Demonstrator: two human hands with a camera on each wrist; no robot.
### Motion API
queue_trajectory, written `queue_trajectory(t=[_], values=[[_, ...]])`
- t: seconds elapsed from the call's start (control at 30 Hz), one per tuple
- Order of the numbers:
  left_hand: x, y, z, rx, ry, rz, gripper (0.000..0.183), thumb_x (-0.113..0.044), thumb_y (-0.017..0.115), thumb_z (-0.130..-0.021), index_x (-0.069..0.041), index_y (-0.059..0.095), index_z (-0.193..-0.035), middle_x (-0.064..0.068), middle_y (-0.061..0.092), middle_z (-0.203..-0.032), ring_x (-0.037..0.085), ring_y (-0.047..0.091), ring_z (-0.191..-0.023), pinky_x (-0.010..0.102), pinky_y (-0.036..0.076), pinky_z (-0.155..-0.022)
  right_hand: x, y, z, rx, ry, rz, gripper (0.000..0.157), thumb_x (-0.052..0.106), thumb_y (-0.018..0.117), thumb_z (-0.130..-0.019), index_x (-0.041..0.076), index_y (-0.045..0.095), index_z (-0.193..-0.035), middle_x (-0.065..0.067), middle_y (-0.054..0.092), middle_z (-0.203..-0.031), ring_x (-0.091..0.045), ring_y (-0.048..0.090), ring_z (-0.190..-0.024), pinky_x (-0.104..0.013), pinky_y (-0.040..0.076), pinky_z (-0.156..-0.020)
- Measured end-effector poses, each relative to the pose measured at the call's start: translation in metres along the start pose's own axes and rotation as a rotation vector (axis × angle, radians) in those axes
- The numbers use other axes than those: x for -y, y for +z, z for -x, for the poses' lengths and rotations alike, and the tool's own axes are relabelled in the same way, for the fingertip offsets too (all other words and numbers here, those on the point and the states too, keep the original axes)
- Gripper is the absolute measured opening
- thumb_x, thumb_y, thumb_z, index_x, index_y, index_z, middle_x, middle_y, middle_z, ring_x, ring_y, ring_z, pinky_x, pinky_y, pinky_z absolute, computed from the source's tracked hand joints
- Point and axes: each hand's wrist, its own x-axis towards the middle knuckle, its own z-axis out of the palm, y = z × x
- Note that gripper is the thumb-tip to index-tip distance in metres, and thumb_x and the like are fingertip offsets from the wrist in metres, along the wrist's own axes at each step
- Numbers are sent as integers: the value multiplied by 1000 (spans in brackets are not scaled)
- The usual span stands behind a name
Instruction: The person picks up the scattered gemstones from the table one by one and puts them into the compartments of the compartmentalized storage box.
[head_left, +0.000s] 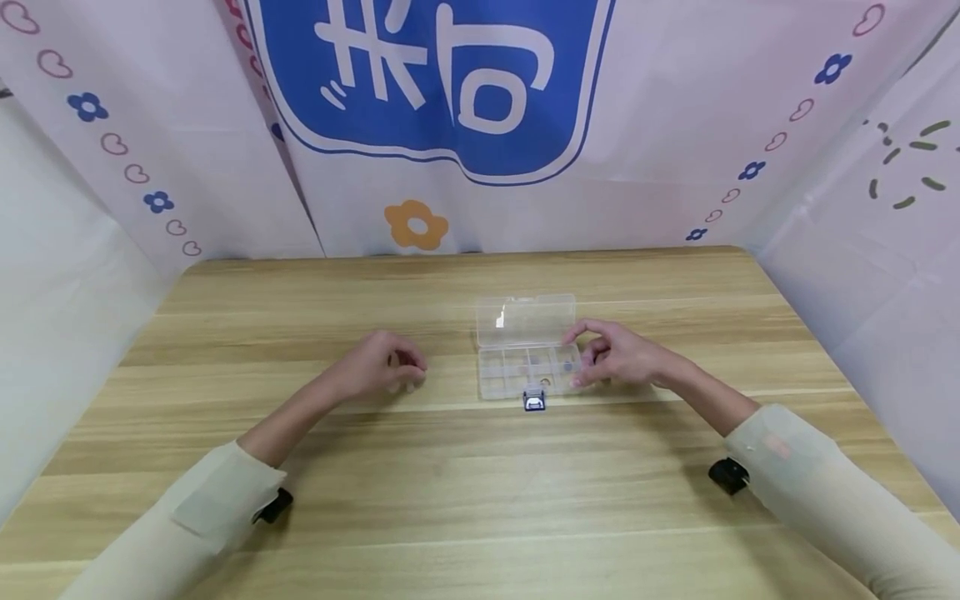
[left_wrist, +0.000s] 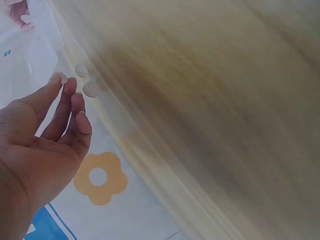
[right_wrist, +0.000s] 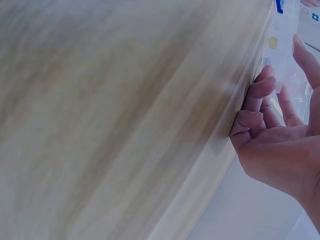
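A clear compartment box (head_left: 491, 383) lies on the wooden table with its see-through lid (head_left: 525, 321) raised at the back. A blue-edged clasp (head_left: 534, 402) sits at its front. Small round pieces, including a yellow disc (right_wrist: 272, 42), show inside. My right hand (head_left: 618, 357) holds the box's right end, thumb at the front and index finger toward the hinge. To the left of the box, my left hand (head_left: 382, 364) hovers apart from it, fingers loosely bent and thumb near the fingertips. Nothing is plainly visible between them. Past those fingertips, two clear round shapes (left_wrist: 91, 89) appear.
The wooden table (head_left: 450, 492) reaches back to a white printed cloth (head_left: 637, 167) with a blue sign and an orange flower (head_left: 416, 225). White cloth also hangs at both sides. Black wrist devices (head_left: 727, 475) sit under the sleeves.
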Motion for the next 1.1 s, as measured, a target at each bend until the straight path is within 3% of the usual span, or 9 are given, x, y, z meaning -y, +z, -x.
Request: queue_trajectory(t=[0.37, 0.63, 1.1], values=[[-6, 2, -6, -29, 49, -53, 12, 2, 72, -94, 6, 78, -104, 15, 77, -100, 18, 68, -79, 26, 56, -70, -2, 0, 0, -1, 6, -9, 58, -3, 82, -85, -2, 52, -134, -5, 60, -79, -13, 50, -67, -23, 41, -58], [-11, 5, -10, -38, 29, -41, 8, 2, 72, -94, 4, 76, -100, 10, 75, -91, 19, 67, -81, 28, 57, -72, -2, 0, 0, 3, -22, -6, 58, -4, 81, -85, -4, 51, -134, -5, 61, -78, -12, 50, -66, -23, 42, -57], [-24, 9, -18, -61, 9, 0, 4, -1, 73, -95, 2, 75, -95, 9, 74, -88, 18, 66, -81, 28, 57, -73, 0, -1, 0, -3, 4, 2, 60, -2, 83, -84, -3, 51, -135, -6, 61, -78, -13, 51, -66, -23, 43, -57]])
